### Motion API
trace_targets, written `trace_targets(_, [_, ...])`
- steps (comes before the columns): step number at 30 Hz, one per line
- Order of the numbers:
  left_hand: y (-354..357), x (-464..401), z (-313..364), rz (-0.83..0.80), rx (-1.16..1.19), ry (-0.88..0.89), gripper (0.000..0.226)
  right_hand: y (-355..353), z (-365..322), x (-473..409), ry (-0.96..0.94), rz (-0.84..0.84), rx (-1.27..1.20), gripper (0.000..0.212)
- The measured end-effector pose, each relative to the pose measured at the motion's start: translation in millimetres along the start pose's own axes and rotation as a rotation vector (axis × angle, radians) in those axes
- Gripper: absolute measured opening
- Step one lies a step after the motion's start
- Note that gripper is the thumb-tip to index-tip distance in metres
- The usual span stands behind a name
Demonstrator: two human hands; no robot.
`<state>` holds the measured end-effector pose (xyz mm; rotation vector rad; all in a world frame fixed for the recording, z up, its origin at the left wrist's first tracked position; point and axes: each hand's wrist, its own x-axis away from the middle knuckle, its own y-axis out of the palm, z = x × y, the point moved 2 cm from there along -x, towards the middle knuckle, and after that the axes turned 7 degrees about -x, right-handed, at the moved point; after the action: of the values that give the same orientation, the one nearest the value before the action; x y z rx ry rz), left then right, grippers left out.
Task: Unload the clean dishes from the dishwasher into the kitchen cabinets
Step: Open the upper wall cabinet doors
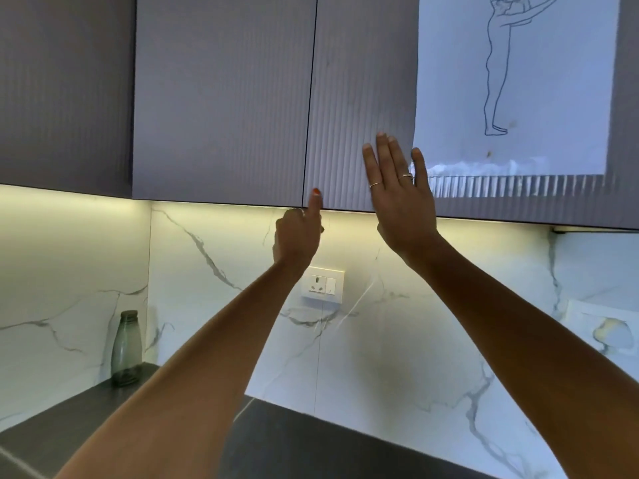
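Grey ribbed upper cabinet doors fill the top of the view, and all look closed. My left hand [297, 233] is at the bottom edge of the cabinet door [359, 98] to the right of the centre seam. Its thumb lies up the door's front and its fingers curl at the lower edge, pinching it. My right hand [397, 188] lies flat on the same door's lower right part, fingers straight and pointing up. No dishes and no dishwasher are in view.
A white sheet with a line drawing [518, 81] is stuck on the door to the right. A green glass bottle [126, 349] stands on the dark countertop [294, 444] at left. A wall socket [322, 284] sits on the marble backsplash below my left hand.
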<state>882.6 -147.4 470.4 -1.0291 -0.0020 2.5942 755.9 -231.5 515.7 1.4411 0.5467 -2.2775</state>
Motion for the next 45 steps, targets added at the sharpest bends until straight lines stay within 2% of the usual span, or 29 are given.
trace_targets(2, [5.2,-3.7,-2.7,-0.001,0.39,-0.218,0.048,3.7,-7.2,-4.1,0.015,0.03,0.004,0.067])
trace_targets(5, [7.1,-3.1,-5.2,-0.026,0.621,-0.378,0.039,8.5,-14.2,-5.4,0.029,0.038,0.048,0.067])
trace_targets(13, [-17.0,7.3,13.4,-0.196,0.829,-0.516,0.025,-5.4,-23.7,-4.6,0.068,-0.026,0.096,0.071])
trace_targets(16, [-23.6,13.7,23.3,-0.21,0.922,-0.595,0.033,-16.6,-25.2,-1.5,0.081,-0.064,0.05,0.07])
trace_targets(19, [-35.3,25.0,37.5,-0.2,0.936,-0.588,0.036,-40.8,-29.6,-1.6,0.066,-0.09,-0.041,0.063])
trace_targets(23, [-54.9,44.2,47.4,-0.228,1.055,-0.59,0.04,-75.9,-36.4,1.3,0.098,-0.141,-0.094,0.072])
trace_targets(27, [-80.8,61.4,50.1,-0.342,1.132,-0.592,0.053,-119.8,-55.8,0.5,0.218,-0.312,-0.16,0.088])
trace_targets(29, [-90.4,69.2,53.6,-0.362,1.166,-0.601,0.055,-144.5,-63.7,-9.6,0.263,-0.473,-0.274,0.098])
trace_targets(31, [-98.2,79.3,58.1,-0.378,1.19,-0.617,0.053,-173.4,-65.0,-23.2,0.334,-0.592,-0.433,0.095])
trace_targets(32, [-102.3,84.7,62.2,-0.382,1.2,-0.618,0.05,-187.0,-64.1,-30.9,0.369,-0.593,-0.519,0.088])
trace_targets(35, [-116.5,101.7,76.5,-0.354,1.188,-0.639,0.042,-222.5,-63.1,-49.2,0.462,-0.447,-0.623,0.072])
trace_targets(41, [-136.7,141.9,118.8,-0.269,1.135,-0.575,0.02,-278.8,-71.9,-65.6,0.568,-0.18,-0.594,0.084])
trace_targets(45, [-146.6,176.8,147.0,-0.312,1.152,-0.482,0.024,-306.3,-74.2,-61.6,0.642,0.047,-0.561,0.088])
